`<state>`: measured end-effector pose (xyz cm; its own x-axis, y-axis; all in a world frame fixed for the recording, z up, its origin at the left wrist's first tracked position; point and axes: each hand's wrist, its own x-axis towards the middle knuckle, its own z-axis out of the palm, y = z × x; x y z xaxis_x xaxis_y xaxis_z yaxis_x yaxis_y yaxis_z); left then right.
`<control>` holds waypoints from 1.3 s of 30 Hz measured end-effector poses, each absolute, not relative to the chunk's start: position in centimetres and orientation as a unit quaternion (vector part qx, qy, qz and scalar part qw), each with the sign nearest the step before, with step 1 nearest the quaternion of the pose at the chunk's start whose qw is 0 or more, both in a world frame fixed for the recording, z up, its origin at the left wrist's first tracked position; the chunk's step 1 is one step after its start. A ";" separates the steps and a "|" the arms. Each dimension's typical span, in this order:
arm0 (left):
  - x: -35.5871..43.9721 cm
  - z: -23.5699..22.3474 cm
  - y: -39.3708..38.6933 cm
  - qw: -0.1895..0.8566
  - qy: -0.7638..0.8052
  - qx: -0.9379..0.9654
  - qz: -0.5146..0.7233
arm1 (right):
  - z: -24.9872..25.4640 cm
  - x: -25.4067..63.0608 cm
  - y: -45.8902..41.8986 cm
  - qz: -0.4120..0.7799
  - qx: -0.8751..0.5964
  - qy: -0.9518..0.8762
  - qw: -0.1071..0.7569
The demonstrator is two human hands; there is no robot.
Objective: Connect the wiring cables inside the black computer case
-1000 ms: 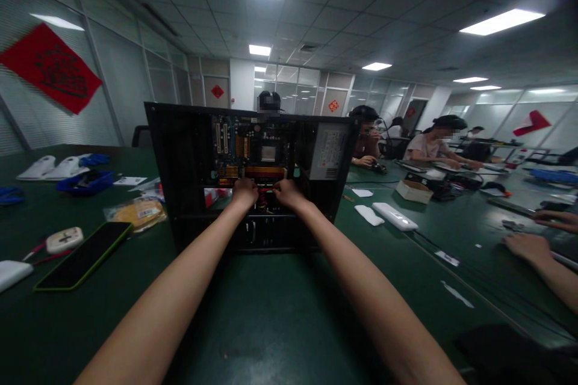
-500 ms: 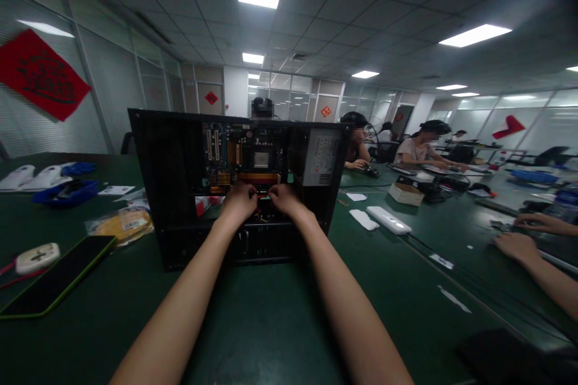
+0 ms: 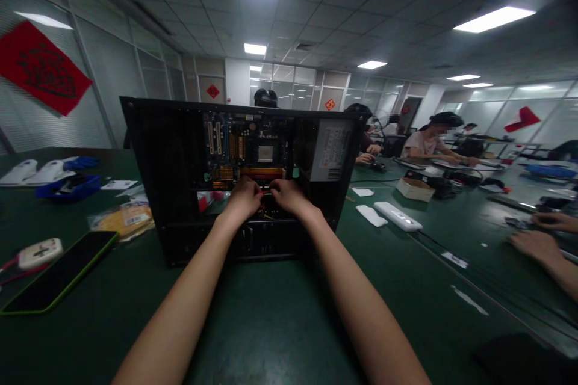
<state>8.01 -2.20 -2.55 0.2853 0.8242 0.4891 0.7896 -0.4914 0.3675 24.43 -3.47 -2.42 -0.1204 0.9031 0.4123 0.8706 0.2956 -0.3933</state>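
Observation:
An open black computer case (image 3: 162,192) stands on the green table before me, its inside facing me. The motherboard (image 3: 226,153) shows in its upper middle, with a square silver processor (image 3: 265,154) and orange-red memory slots (image 3: 266,172) below that. My left hand (image 3: 244,197) and my right hand (image 3: 289,197) both reach inside, just under those slots. Their fingertips are pinched close together, with a thin reddish cable (image 3: 266,194) spanning the small gap between them. Its ends are hidden by my fingers. To the right sits the silver power supply (image 3: 333,150).
On the left lie a phone (image 3: 61,274), a cream-coloured gadget (image 3: 40,254), a yellow plastic packet (image 3: 126,221) and a blue tray (image 3: 67,187). A white power strip (image 3: 397,216) and a small box (image 3: 414,189) are on the right. A co-worker's hands (image 3: 537,243) work at the right edge.
My view has tilted slightly, so the case appears a little larger and wider. My hands remain under the memory slots, with the fingertips slightly closer together.

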 end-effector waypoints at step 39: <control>8.1 -1.4 -3.1 0.062 0.475 0.816 0.322 | -2.4 24.7 -3.5 0.103 -0.564 -0.749 0.333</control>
<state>8.09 -3.09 -1.43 0.3408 0.8159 0.4670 0.7365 -0.5405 0.4068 24.75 -3.52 -2.39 -0.1429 0.9128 0.3826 0.7753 0.3435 -0.5301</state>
